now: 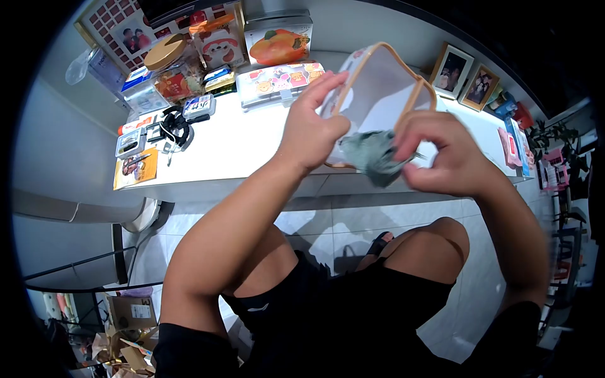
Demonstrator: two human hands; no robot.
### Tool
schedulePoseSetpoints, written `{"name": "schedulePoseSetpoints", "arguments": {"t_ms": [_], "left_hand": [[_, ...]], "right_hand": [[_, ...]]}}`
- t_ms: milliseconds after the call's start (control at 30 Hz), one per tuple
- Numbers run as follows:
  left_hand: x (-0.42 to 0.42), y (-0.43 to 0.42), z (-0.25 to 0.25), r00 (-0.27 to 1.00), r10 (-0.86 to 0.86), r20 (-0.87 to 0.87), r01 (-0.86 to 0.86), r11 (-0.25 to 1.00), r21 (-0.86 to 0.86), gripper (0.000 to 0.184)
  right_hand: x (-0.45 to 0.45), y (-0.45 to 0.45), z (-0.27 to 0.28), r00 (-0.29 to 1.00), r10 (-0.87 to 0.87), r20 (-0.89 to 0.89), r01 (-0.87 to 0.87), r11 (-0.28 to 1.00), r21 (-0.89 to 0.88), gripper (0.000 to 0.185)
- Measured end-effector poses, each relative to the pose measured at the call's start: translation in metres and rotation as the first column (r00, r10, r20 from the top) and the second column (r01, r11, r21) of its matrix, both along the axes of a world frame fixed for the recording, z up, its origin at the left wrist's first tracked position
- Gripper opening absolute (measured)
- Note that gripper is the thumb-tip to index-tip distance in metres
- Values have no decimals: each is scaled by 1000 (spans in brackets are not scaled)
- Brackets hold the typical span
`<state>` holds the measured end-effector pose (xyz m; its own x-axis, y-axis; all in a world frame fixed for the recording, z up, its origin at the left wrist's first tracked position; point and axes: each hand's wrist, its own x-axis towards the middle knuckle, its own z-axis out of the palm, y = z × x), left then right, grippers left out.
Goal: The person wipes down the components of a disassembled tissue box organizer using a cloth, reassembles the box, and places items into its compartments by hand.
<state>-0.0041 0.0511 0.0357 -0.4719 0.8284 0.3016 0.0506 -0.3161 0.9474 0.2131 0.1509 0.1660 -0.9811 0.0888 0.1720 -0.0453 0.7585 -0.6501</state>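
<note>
My left hand [313,126] grips the near-left edge of a white, see-through storage case [378,104] with tan trim, tilted up above the white table. Its open side faces me, and I cannot tell whether it is a box or a soft bag. At the lower right of the opening, my right hand [444,154] pinches a crumpled grey-green cloth [375,157] between thumb and fingers. Part of the cloth lies against the case's lower edge. The right hand is slightly blurred.
On the white table [239,148] stand a cartoon-patterned case [277,83], a lidded jar [173,69] and a fruit-printed box [279,44]. Black cables [173,129] and small boxes lie at left. Framed photos [452,69] stand at right. Cardboard [129,312] lies on the floor.
</note>
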Motion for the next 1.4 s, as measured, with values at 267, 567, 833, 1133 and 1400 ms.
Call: {"name": "schedulePoseSetpoints", "arguments": {"t_ms": [267,567,833,1133,1400], "left_hand": [[1,-15,24,929,-130,345,122,991,47,99],[3,-19,25,922,-192,336,157,979,127,89],[8,-13,18,958,81,-274,-60,995,84,78],[6,-12,15,997,0,-82,-2,999,-32,70],[-30,-18,32,928,-106,356,83,993,80,84]], "right_hand": [[33,43,-3,653,-595,-468,276,762,-585,14],[10,-4,-20,554,-333,-763,269,939,-214,20],[-52,-21,-33,998,-64,-15,44,475,879,25],[-80,-26,-3,680,-175,712,-312,809,497,24],[-6,7,30,885,-199,-421,301,935,189,24]]}}
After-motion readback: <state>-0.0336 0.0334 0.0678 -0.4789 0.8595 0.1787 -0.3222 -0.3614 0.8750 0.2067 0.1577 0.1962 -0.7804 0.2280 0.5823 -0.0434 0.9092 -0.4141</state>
